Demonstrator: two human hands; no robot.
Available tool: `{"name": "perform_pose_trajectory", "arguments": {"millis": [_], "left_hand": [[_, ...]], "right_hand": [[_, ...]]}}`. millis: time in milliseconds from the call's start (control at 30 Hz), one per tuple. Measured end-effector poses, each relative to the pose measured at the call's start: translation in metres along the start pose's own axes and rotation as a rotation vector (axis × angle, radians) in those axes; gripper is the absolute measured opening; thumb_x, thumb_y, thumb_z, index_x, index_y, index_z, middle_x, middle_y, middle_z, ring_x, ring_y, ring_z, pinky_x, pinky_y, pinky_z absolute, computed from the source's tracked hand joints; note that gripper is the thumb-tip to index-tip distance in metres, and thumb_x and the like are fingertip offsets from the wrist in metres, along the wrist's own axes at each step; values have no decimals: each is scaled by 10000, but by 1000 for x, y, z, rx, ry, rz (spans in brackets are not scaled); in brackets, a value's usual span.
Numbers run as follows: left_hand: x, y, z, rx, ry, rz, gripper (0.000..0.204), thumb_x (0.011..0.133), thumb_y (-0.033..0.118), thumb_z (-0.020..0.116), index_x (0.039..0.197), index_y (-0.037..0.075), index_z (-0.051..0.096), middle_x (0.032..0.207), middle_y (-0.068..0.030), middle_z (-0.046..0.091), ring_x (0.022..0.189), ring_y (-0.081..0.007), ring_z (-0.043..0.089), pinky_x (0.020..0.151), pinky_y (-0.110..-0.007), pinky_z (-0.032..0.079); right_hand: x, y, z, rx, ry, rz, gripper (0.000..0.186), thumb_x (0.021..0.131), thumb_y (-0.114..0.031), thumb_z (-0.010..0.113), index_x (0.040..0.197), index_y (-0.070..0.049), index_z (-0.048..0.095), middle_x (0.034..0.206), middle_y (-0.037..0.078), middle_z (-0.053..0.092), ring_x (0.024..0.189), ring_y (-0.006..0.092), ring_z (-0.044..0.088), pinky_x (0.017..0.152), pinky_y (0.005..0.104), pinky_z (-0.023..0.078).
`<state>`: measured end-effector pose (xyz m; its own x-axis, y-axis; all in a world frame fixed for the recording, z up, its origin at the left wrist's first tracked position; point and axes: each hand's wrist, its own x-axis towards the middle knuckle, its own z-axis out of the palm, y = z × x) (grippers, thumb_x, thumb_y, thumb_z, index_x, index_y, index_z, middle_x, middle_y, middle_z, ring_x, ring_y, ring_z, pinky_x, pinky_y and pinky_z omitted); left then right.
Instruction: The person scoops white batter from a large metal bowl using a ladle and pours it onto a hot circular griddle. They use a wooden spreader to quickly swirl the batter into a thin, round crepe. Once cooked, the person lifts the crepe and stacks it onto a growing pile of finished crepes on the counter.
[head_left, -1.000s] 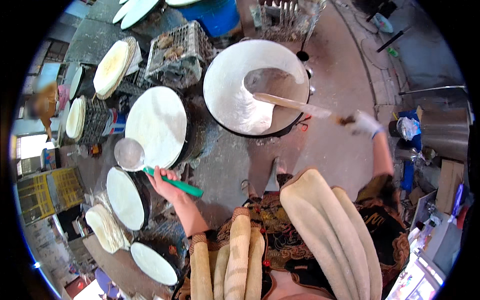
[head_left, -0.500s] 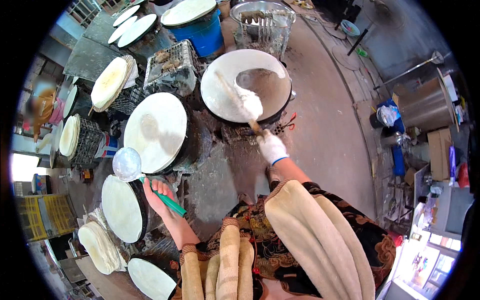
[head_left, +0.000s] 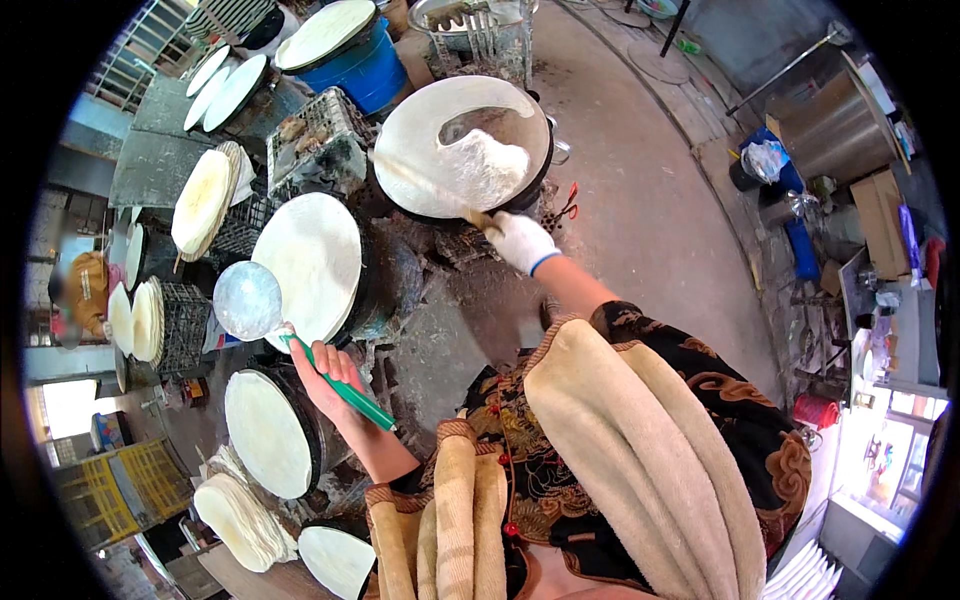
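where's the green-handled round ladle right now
In the head view, the green-handled round ladle is left of centre, gripped in the bare left hand, its far end overlapping, in the picture, the lower left edge of a large round white disc.

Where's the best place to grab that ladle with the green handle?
Probably by the green handle, coming from the near side, where the left hand holds it. The handle is long and slim, its free end pointing nearer; the round bowl at the far end looks too wide to grip well.
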<state>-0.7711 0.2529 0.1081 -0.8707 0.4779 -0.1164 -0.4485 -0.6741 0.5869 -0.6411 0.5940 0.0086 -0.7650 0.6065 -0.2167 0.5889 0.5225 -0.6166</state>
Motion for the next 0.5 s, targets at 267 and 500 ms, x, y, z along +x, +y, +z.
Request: {"name": "perform_pose_trajectory", "arguments": {"millis": [267, 500], "left_hand": [[-3, -8, 33, 131, 69, 42, 353, 1056, 295, 376, 795, 78, 474, 570, 13, 384, 384, -84, 323, 353, -239, 335], [20, -32, 46, 162, 21, -37, 312, 1043, 302, 410, 802, 110, 466, 536, 37, 379, 367, -57, 355, 304, -214, 293]], "right_hand": [[-17, 97, -67, -114, 86, 255, 417, 930, -367, 468, 1215, -88, 589, 1084, 221, 660, 1024, 381, 628, 886, 466, 497], [12, 56, -62, 71, 90, 26, 436, 894, -402, 507, 1112, -54, 653, 959, 237, 677, 916, 393, 650, 833, 447, 506]]}}
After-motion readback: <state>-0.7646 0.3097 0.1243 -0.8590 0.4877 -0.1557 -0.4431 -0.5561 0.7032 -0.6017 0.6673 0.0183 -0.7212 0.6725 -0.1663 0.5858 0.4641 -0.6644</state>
